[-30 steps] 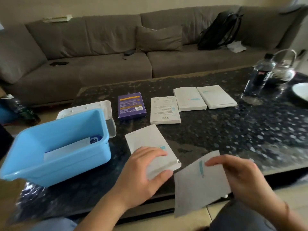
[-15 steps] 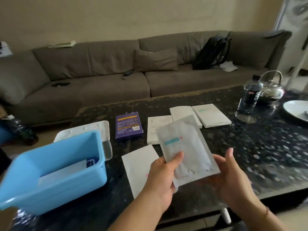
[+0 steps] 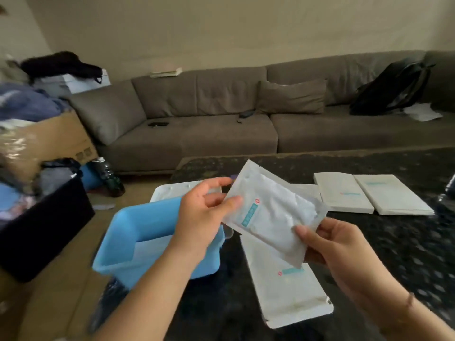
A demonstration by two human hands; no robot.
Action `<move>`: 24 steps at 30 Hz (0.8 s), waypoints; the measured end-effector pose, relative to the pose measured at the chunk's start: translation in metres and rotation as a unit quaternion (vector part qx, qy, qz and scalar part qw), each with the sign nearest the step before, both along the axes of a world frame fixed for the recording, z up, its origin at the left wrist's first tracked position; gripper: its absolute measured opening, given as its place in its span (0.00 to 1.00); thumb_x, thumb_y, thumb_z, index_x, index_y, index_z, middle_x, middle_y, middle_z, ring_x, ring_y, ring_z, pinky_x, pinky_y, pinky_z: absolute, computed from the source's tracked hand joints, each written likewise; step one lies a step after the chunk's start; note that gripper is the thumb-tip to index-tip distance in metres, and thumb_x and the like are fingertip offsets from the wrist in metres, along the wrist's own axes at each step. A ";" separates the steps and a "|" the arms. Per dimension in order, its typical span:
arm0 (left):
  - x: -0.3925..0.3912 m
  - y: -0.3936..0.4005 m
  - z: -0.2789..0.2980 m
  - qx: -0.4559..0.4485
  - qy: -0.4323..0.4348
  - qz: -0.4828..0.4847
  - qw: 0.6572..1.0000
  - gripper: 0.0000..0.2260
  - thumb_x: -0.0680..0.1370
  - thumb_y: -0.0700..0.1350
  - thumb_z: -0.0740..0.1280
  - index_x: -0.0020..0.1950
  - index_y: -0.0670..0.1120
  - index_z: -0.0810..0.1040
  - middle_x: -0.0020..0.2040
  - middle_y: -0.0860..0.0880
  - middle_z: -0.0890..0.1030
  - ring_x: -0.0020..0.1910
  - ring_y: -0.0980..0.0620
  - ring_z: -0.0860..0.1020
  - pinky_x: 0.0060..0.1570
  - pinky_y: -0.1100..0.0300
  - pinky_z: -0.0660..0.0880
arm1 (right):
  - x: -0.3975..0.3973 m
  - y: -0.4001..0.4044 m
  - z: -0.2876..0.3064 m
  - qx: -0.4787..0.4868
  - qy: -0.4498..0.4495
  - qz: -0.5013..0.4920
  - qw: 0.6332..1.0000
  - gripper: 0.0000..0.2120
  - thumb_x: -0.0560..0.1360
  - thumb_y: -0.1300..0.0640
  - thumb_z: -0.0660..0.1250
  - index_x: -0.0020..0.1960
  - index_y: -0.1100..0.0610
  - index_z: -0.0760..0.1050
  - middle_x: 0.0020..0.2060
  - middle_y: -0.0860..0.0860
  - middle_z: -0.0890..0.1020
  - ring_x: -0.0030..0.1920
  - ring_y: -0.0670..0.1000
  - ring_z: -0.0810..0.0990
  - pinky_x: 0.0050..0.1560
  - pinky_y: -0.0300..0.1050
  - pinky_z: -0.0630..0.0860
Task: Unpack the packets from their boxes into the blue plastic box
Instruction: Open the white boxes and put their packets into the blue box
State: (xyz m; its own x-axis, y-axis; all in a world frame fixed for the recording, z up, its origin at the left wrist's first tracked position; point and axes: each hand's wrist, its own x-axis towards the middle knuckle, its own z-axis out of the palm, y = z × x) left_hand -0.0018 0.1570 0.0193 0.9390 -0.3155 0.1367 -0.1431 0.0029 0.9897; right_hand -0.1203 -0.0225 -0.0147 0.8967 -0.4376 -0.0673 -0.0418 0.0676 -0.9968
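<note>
Since the earlier frame the one white packet (image 3: 270,212) has swung leftward and tilted, and now hangs in the air above the right rim of the blue plastic box (image 3: 138,244), not yet inside it.

At the far left, off the tabletop, a cardboard carton (image 3: 46,143) and a black bin (image 3: 41,232) stand on the floor. The single blue plastic box sits at the left front corner of the dark tabletop (image 3: 406,262), with a pale sheet lying in its bottom and a white lid (image 3: 170,190) just behind it. The left hand (image 3: 202,212) pinches the packet's left edge, thumb on its printed face. The right hand (image 3: 344,249) grasps the packet's lower right corner between thumb and fingers. Below the packet one emptied white box (image 3: 285,284) lies flat near the front edge of the tabletop. Toward the right rear, two closed white boxes (image 3: 342,193) lie side by side and touching; part of a third shows behind the packet. A grey sofa (image 3: 221,119) runs along the wall beyond.
</note>
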 end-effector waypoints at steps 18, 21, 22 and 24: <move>0.131 0.161 -0.006 0.368 -0.116 0.053 0.921 0.10 0.72 0.43 0.76 0.50 0.53 0.81 0.36 0.48 0.84 0.39 0.48 0.82 0.45 0.52 0.80 | 0.172 0.109 0.017 -0.299 0.087 0.158 0.937 0.22 0.75 0.59 0.70 0.63 0.47 0.64 0.47 0.47 0.76 0.44 0.49 0.80 0.29 0.35 0.78; 0.131 0.161 -0.014 0.524 -0.187 0.029 0.830 0.09 0.74 0.48 0.74 0.53 0.55 0.80 0.40 0.54 0.81 0.43 0.53 0.79 0.42 0.56 0.76 | 0.181 0.115 0.007 -0.363 0.146 0.224 0.893 0.09 0.76 0.62 0.69 0.53 0.52 0.73 0.45 0.50 0.77 0.41 0.51 0.81 0.35 0.41 0.83; 0.131 0.158 -0.016 0.572 -0.221 0.018 0.790 0.09 0.75 0.50 0.73 0.53 0.55 0.79 0.42 0.56 0.79 0.47 0.53 0.78 0.44 0.57 0.72 | 0.183 0.118 0.006 -0.377 0.163 0.246 0.878 0.06 0.76 0.63 0.68 0.50 0.54 0.76 0.45 0.51 0.78 0.40 0.52 0.82 0.37 0.43 0.83; 0.132 0.151 -0.023 0.645 -0.269 -0.003 0.716 0.09 0.76 0.50 0.72 0.54 0.55 0.77 0.46 0.56 0.78 0.52 0.51 0.76 0.50 0.55 0.65 | 0.191 0.124 0.004 -0.420 0.194 0.282 0.841 0.06 0.75 0.64 0.67 0.48 0.55 0.78 0.45 0.52 0.81 0.41 0.53 0.84 0.45 0.46 0.84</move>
